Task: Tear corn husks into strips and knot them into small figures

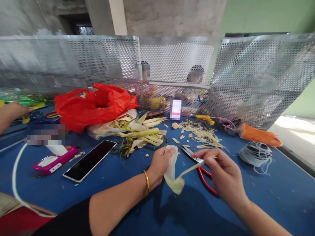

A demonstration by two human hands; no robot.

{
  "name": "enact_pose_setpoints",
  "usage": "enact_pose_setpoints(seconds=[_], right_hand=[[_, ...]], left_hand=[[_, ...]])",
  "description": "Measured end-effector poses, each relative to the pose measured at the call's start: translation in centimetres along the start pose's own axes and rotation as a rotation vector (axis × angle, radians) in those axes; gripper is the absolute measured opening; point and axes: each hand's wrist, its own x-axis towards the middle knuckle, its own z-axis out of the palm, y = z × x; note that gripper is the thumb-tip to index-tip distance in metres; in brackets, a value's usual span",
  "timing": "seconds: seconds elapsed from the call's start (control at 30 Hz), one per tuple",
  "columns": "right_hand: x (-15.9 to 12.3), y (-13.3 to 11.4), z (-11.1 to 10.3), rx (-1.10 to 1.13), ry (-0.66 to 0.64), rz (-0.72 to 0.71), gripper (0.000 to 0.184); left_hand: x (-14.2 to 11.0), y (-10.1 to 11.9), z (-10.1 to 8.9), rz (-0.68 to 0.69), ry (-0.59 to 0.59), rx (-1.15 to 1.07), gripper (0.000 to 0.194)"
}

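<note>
1. The pale husk was held up over the blue tabletop, its lower end folded, with a thin strip running from the fold to the right.
2. The left hand was closed on the husk's upper part; the right hand pinched the strip's far end, its fingers narrow.
3. The step in hand looked like drawing the strip out or parting it from the husk. Any further pull seemed to call for a firm left grip and a gentle, even draw, since so thin a strip could snap.
4. The red-handled cutters lay under or just beside the right fingers; whether they touched, I could not tell.
5. Beyond lay the husk pile and, to its right, the shreds.
6. Left of the hands were the dark phone, the pink box and the red bag; on the right, the string and the orange pack.
7. Another person's hand reached in at far left, well apart.
</note>
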Motion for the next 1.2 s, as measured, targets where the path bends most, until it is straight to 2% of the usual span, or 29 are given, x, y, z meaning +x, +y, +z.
enact_pose_setpoints(seconds=[0.07,0.13,0.27,0.37,0.5,0.53,0.67,0.8,0.97,1.2], right_hand=[[0.3,-1.4,-0.7,0.232,-0.065,0.139,0.028],[0.9,-2.7,-1.7,0.363,-0.116,0.242,0.031],[2.3,-4.2,-4.0,0.464,-0.016,0.278,0.027],[2.9,-3.2,-4.3,0.363,0.026,0.339,0.027],[2.3,0.0,-2.4,0.037,0.008,0.48,0.042],[2.0,0.8,-1.8,-0.034,-0.046,0.508,0.042],[0.9,2.5,-0.1,-0.064,-0.148,0.457,0.037],[0.7,2.7,0.0,-0.138,-0.133,0.398,0.034],[0.7,2.5,0.1,-0.3,-0.133,0.296,0.029],[0.5,2.6,0.3,-0.316,-0.091,0.235,0.023]], left_hand=[[0.6,-0.1,-0.3,0.02,0.065,0.004,0.031],[1.0,-0.1,-0.6,0.044,0.108,0.011,0.03],[1.2,0.0,-0.7,0.09,0.135,0.032,0.031],[0.4,0.2,-0.1,0.071,0.036,0.037,0.03],[-1.5,0.5,1.0,0.006,-0.211,0.011,0.029],[-1.9,0.6,1.2,-0.006,-0.245,0.011,0.03],[-2.6,0.7,1.4,-0.027,-0.324,0.065,0.029],[-2.2,0.5,1.1,-0.003,-0.376,0.156,0.031],[-1.8,0.2,0.9,0.071,-0.373,0.249,0.033],[-1.6,0.2,0.6,0.205,-0.391,0.351,0.028]])
